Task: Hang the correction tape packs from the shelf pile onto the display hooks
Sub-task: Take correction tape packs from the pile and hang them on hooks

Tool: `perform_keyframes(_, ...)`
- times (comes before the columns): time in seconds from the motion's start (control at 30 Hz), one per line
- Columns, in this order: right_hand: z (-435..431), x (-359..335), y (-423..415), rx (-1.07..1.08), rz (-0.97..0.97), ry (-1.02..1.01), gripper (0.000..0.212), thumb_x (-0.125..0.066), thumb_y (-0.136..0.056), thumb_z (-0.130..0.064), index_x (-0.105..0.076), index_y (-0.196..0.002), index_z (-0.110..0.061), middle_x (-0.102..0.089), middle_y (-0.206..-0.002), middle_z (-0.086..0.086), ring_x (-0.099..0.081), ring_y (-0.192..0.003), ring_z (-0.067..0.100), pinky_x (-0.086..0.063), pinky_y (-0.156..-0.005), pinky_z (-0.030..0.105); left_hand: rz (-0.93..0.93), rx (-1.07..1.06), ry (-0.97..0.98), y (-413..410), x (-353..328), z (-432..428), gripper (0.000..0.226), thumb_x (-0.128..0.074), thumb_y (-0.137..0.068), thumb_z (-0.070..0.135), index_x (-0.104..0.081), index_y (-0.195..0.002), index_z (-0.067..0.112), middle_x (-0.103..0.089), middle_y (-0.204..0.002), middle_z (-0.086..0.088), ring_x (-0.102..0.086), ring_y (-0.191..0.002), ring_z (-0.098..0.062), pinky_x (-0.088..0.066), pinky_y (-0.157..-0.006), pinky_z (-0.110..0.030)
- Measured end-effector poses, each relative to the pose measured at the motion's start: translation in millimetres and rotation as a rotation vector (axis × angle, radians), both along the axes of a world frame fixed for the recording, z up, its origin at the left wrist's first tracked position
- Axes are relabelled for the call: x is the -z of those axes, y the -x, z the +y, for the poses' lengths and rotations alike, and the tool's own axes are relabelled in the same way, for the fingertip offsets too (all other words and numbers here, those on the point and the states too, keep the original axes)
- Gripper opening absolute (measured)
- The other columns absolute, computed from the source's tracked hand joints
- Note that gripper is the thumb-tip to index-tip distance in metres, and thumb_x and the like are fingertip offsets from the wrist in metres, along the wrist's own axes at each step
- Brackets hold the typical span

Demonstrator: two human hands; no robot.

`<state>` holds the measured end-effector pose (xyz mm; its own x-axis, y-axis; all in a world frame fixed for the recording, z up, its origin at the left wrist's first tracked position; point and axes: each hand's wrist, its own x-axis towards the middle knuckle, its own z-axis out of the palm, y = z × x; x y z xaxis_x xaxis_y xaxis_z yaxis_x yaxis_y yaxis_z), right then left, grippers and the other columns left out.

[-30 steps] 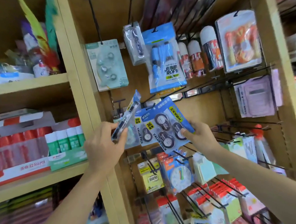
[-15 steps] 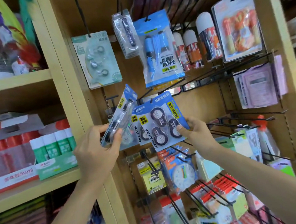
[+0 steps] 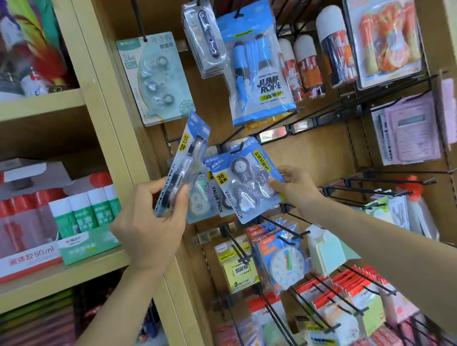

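A shop's wooden display wall [image 3: 314, 155], bristling with black wire hooks and stationery. Just below the blue jump rope pack [image 3: 256, 73], my right hand [image 3: 294, 188] pinches the lower right edge of a blue correction tape pack [image 3: 249, 182]. Its top sits at the hook [image 3: 229, 139] under the jump rope, but I cannot tell if the hole is threaded. Below-left of the jump rope, my left hand [image 3: 150, 222] grips a second pack [image 3: 185, 169], tilted edge-on. If I let go before the hole catches, the pack will likely drop. The tilted pack could also nudge it loose.

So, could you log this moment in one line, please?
left hand: grips tilted pack | right hand: pinches front pack at hook
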<state>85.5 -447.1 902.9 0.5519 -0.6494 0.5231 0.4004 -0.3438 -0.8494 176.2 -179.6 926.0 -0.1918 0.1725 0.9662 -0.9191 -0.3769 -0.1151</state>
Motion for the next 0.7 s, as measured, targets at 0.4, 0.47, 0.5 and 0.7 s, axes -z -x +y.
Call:
perform_keyframes(0.4,-16,-18,-32,0.241,0.306,0.061,0.029,-0.072,-0.089,-0.027,-0.062,-0.111,-0.013,-0.068,-0.115,0.014,-0.064,-0.090,0.026,-0.055,-0.081,0.041,0.094,0.088,-0.006,0,0,1,0.032,-0.077,-0.088,0.035,-0.067,-0.098,0.007,-0.073,-0.084,-0.005,-0.060,-0.065,-0.015,-0.040,-0.061,-0.020)
perform_keyframes(0.47,-4,-14,-24,0.360,0.223,0.119,0.047,-0.075,-0.086,-0.028,-0.058,-0.127,-0.013,-0.061,-0.121,0.009,-0.061,-0.101,0.025,-0.053,-0.085,0.039,0.104,0.103,-0.003,0,-1,1,0.034,-0.077,-0.087,0.037,-0.067,-0.099,0.006,-0.072,-0.085,-0.003,-0.061,-0.066,-0.015,-0.042,-0.060,-0.022)
perform_keyframes(0.5,5,-12,-19,0.346,0.129,0.112,0.047,-0.077,-0.085,-0.027,-0.059,-0.126,-0.013,-0.060,-0.119,0.006,-0.060,-0.100,0.023,-0.053,-0.082,0.035,0.103,0.106,-0.006,0,0,1,0.035,-0.077,-0.087,0.037,-0.068,-0.100,0.006,-0.072,-0.086,-0.002,-0.061,-0.067,-0.014,-0.043,-0.060,-0.022)
perform_keyframes(0.7,79,-17,2,-0.239,-0.089,0.043,0.043,-0.077,-0.085,-0.029,-0.061,-0.124,-0.020,-0.069,-0.116,-0.003,-0.065,-0.100,0.010,-0.049,-0.080,0.023,0.103,0.151,-0.044,0,-1,2,0.036,-0.079,-0.086,0.035,-0.069,-0.106,0.008,-0.065,-0.094,0.012,-0.063,-0.074,-0.008,-0.047,-0.066,-0.021)
